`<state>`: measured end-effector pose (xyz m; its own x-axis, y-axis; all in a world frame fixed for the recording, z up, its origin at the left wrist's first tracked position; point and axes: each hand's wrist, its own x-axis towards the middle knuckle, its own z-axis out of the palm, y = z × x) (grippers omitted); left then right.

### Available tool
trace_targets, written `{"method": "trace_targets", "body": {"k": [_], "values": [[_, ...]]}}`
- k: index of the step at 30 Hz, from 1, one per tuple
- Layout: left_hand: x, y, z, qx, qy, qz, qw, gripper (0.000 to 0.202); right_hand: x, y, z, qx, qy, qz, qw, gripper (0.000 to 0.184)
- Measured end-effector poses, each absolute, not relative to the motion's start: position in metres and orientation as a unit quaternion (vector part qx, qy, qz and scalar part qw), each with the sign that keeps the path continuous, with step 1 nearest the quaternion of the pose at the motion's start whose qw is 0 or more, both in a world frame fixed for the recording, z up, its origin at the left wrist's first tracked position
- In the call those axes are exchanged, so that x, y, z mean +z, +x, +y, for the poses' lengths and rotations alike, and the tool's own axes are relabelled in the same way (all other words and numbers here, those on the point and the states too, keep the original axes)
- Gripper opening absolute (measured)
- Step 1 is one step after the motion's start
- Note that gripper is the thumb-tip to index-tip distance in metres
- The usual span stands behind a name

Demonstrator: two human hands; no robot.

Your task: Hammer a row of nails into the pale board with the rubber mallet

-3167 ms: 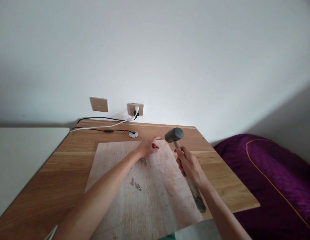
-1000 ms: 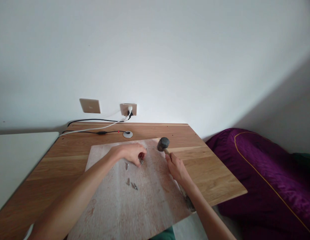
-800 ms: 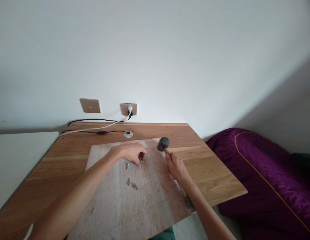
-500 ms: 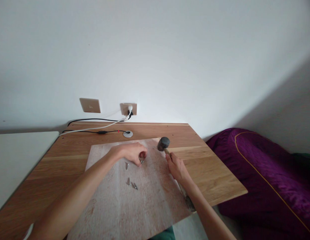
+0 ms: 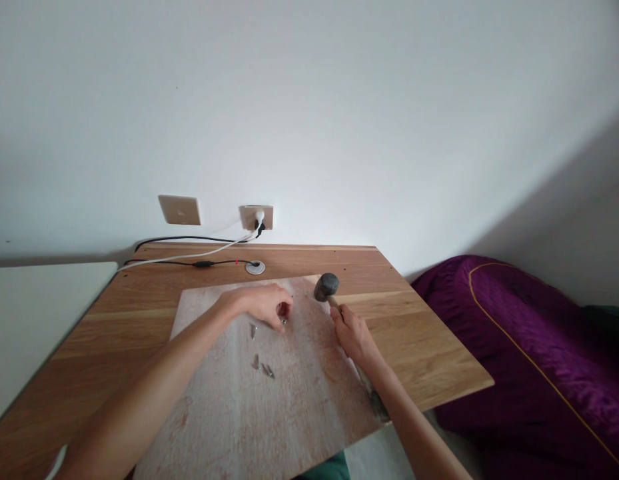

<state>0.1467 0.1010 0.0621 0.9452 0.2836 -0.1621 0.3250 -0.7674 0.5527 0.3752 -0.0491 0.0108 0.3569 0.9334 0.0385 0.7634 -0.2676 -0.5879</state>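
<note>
My right hand [image 5: 354, 333] is wrapped round the wooden handle of a mallet [image 5: 326, 287] with a dark head, which hangs over the far right part of a whitish-brown mat [image 5: 224, 413]. Over the mat's far middle, the fingers of my left hand [image 5: 268, 307] are curled in, at a small shiny metal piece [image 5: 284, 321] that looks like a screw. Its lower part and the fingertips' exact hold are hard to make out. A loose screw [image 5: 254, 331] lies just nearer than that hand, and a few more small metal screws [image 5: 268, 371] lie closer to me.
The mat rests on a wooden desk [image 5: 439, 367] against a wall. Black and white cables [image 5: 189, 256] run along its back to a wall socket [image 5: 256, 217], past a round cable grommet [image 5: 255, 267]. A white surface [image 5: 44, 320] adjoins at left, purple fabric [image 5: 529, 347] at right.
Both hands stay almost where they were. The left fingers have shifted very slightly round the small metal piece; the mallet remains held in the same place.
</note>
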Motion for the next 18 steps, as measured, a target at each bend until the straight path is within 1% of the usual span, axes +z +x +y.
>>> {"method": "trace_targets", "body": {"k": [4,12,16,18], "values": [[0.0648,0.1422,0.107,-0.007,0.93,0.155,0.334,0.008,0.0101,0.3756,-0.0496,0.164,-0.779,-0.543,0.266,0.03],[0.0623,0.1453,0.1012,-0.026,0.937,0.163,0.308,0.02,0.011,0.375,-0.0487,0.166,-0.783,-0.539,0.264,0.03],[0.0629,0.1447,0.1013,-0.013,0.936,0.167,0.308,0.013,0.0123,0.3742,-0.0491,0.173,-0.784,-0.535,0.262,0.03],[0.0632,0.144,0.1033,0.0,0.937,0.169,0.307,0.015,0.0126,0.3738,-0.0493,0.176,-0.785,-0.534,0.261,0.029]]}}
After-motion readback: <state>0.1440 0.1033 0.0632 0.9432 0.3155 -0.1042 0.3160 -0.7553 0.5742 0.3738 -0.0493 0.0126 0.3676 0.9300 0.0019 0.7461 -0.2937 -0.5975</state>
